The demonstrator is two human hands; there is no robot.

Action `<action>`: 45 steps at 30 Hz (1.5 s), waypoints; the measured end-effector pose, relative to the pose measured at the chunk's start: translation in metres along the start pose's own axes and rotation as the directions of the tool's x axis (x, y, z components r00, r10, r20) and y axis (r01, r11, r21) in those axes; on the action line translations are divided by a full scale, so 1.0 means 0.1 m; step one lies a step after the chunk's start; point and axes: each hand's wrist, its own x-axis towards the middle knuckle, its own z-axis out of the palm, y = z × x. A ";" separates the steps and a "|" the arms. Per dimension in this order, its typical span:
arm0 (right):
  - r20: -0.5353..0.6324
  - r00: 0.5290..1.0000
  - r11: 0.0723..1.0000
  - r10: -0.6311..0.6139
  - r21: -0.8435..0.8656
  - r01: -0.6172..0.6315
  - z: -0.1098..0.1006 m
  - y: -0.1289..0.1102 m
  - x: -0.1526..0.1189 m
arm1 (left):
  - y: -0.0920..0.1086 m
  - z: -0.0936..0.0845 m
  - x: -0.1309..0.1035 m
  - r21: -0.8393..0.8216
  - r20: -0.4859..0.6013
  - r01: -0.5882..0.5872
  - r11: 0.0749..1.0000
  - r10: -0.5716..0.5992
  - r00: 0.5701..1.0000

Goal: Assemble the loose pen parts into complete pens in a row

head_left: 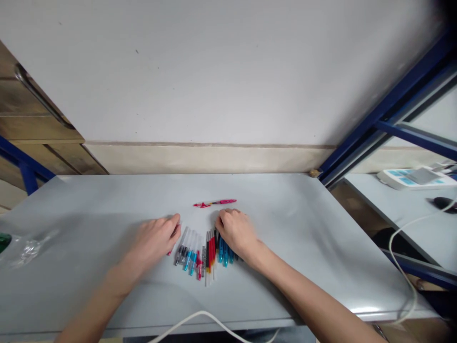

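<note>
My left hand (pixel 155 238) is closed at the left end of a row of pen parts, its thumb and finger pinching a pen barrel with a red tip (pixel 169 253). Beside it lie several clear pen barrels (pixel 192 238) with black, blue and red grips. Red and black ink refills (pixel 211 248) lie side by side in the middle. My right hand (pixel 236 231) rests with curled fingers over the refills' right edge and several blue pen parts (pixel 224 253); what its fingertips hold, if anything, is hidden. Behind the row lies a pink pen (pixel 224 202), apparently in separate pieces.
The grey table (pixel 293 267) meets a white wall. Crumpled clear plastic (pixel 30 247) lies at the left edge. A white cable (pixel 203 313) loops along the front. Blue metal frames (pixel 357 119) stand at the sides. To the right, a second table holds a white power strip (pixel 410 178).
</note>
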 end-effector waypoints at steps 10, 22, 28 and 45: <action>0.046 0.999 0.999 0.022 0.025 -0.024 -0.05 0.04 0.01 | 0.01 -0.02 0.23 0.143 -0.060 -0.011 0.990 0.019 0.998; 0.068 0.997 1.000 0.022 0.010 -0.023 -0.08 -0.01 0.01 | 0.16 0.06 0.77 -0.213 -0.651 -0.473 0.855 0.237 0.721; 0.036 0.999 0.999 0.025 0.041 -0.027 -0.03 0.04 0.02 | 0.20 0.23 0.73 -0.136 -0.571 -0.479 0.867 0.326 0.753; -0.037 0.950 0.464 0.310 0.878 -0.117 -0.13 0.17 0.07 | 0.25 0.24 0.66 -0.181 -0.637 -0.545 0.819 0.324 0.699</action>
